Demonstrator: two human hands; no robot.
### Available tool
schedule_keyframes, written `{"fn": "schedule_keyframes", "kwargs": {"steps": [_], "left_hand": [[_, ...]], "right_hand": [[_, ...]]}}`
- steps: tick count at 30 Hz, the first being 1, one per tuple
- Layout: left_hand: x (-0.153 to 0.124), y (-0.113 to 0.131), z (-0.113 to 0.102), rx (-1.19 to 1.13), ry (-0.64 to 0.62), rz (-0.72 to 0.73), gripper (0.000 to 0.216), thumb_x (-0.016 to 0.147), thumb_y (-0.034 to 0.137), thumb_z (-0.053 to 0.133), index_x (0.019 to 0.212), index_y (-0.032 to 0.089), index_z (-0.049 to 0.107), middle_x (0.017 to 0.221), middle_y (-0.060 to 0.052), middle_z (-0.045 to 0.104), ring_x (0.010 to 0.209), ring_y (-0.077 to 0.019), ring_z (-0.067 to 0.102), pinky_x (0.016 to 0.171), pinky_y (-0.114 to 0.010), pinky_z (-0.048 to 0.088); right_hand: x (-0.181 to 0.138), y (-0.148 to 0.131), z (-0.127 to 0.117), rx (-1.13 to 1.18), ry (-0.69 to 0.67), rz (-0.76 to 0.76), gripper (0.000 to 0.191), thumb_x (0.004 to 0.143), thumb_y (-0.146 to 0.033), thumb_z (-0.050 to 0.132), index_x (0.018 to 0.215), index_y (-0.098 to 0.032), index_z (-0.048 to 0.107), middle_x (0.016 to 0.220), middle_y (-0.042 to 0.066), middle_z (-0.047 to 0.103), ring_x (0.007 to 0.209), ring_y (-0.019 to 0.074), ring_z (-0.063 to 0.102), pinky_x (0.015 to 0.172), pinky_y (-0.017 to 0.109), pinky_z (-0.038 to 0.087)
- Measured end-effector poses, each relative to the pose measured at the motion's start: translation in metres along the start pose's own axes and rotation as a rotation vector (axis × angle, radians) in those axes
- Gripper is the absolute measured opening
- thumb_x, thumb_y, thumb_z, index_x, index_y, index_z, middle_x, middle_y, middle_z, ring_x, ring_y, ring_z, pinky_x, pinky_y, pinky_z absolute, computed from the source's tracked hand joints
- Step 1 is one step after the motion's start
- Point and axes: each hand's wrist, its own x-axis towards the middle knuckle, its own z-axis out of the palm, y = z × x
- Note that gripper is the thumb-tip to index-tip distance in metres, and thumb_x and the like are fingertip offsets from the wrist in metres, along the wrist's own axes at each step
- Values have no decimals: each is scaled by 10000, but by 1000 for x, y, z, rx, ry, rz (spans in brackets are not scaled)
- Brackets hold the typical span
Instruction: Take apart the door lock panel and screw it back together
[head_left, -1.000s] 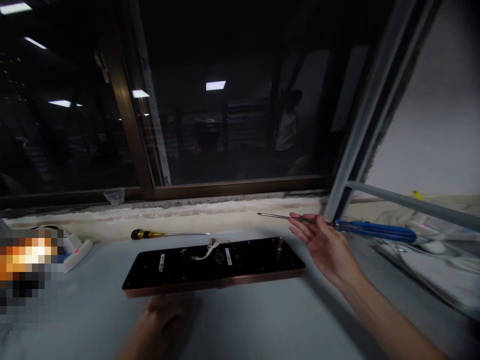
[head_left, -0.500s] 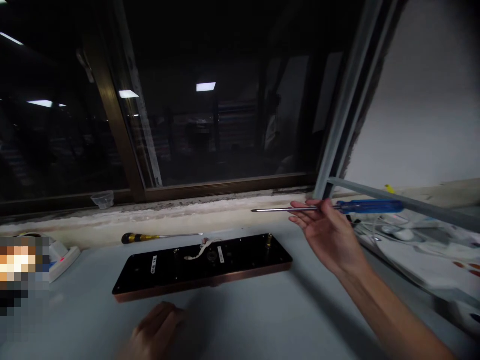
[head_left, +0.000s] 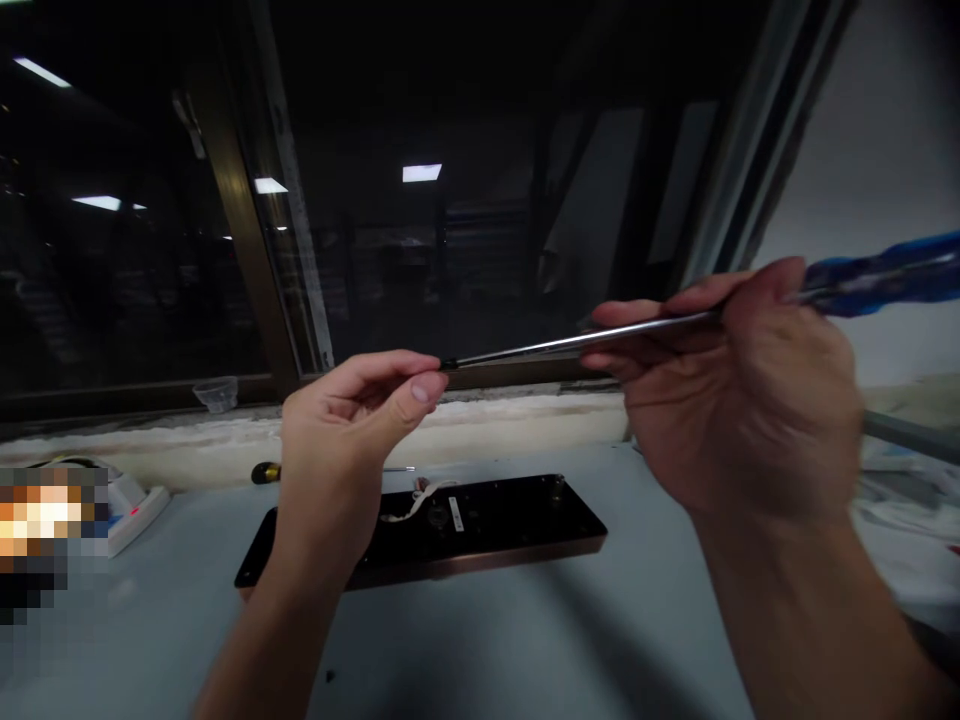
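Note:
My right hand (head_left: 750, 400) grips a screwdriver with a clear blue handle (head_left: 885, 275), its thumb and fingers round the base of the long steel shaft (head_left: 555, 346). The shaft points left, held up in front of the window. At its tip is a small black screw (head_left: 449, 365), pinched between the thumb and index finger of my left hand (head_left: 349, 415). Below, a long black panel (head_left: 510, 520) with a copper-coloured edge lies on the table, its left part hidden behind my left forearm. White wires (head_left: 416, 500) come out near its middle.
A second screwdriver (head_left: 266, 472), with a black and yellow handle, lies behind the panel. One small dark piece (head_left: 330, 676) rests on the table in front. On the sill stands a clear plastic cup (head_left: 216, 394); a white power strip (head_left: 142, 515) is at the left.
My left hand has risen from the table to the screwdriver's tip, where a small black screw now shows. My right hand has lifted the screwdriver closer to the camera.

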Motion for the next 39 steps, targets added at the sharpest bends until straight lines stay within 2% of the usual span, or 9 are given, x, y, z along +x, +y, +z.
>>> {"fn": "schedule_keyframes", "kwargs": {"steps": [7,16,20,23,26,28,30,33,39], "left_hand": [[0,-4,-1,-24,31,-60,131,616,265,721,712,192,668,615,39,633,590,-101,600,560,-202,489],[5,-11,-11,-55,-57,-177,161,647,286,699,756,172,665,642,19,641,612,-114,619,647,-253,522],[10,-17,-18,-45,-123,-298,157,611,260,731,715,158,672,599,10,646,594,-108,612,615,-228,506],[12,-22,-17,-95,-145,-407,150,586,238,739,693,152,679,601,-1,663,590,-103,616,617,-216,500],[8,-28,-8,-73,-111,-482,166,625,249,695,756,148,686,672,-22,692,649,-129,640,699,-263,512],[3,-35,1,66,-106,-443,173,685,238,630,822,148,683,773,-41,708,741,-157,651,774,-302,502],[-3,-45,10,251,-181,-352,194,734,179,546,879,152,671,878,-54,706,832,-174,644,824,-317,483],[-13,-65,20,462,-405,-276,288,754,103,454,972,164,633,916,-56,702,883,-177,635,842,-316,470],[-25,-99,28,671,-775,-279,390,770,75,354,1040,186,612,1004,-41,684,959,-182,606,879,-312,434]], "right_hand": [[-4,11,-6,7,-28,37,179,775,-352,584,673,-217,641,660,-70,689,690,96,673,604,182,556],[-6,18,-3,-13,-73,62,186,801,-347,551,713,-208,637,704,-50,706,717,99,669,636,211,553],[-7,11,-8,-122,-222,48,161,824,-315,526,799,-206,643,802,-17,712,825,139,661,735,295,550],[-10,5,-9,-248,-303,17,152,826,-297,523,817,-209,648,829,-5,705,860,185,655,744,361,553],[-11,8,-8,-338,-238,19,131,819,-293,533,794,-220,639,808,0,705,797,202,668,690,392,566],[-10,13,-9,-398,-178,50,124,818,-285,537,777,-220,634,793,-5,701,714,175,673,665,364,572],[-7,18,-11,-492,-147,106,144,811,-297,547,745,-206,637,752,-9,685,643,133,662,629,288,570],[-2,25,-20,-642,-173,238,231,783,-362,568,672,-172,640,682,5,650,602,100,639,567,200,545],[0,55,-41,-778,-318,593,348,720,-470,591,669,-126,611,643,55,649,560,132,622,548,252,529]]}}
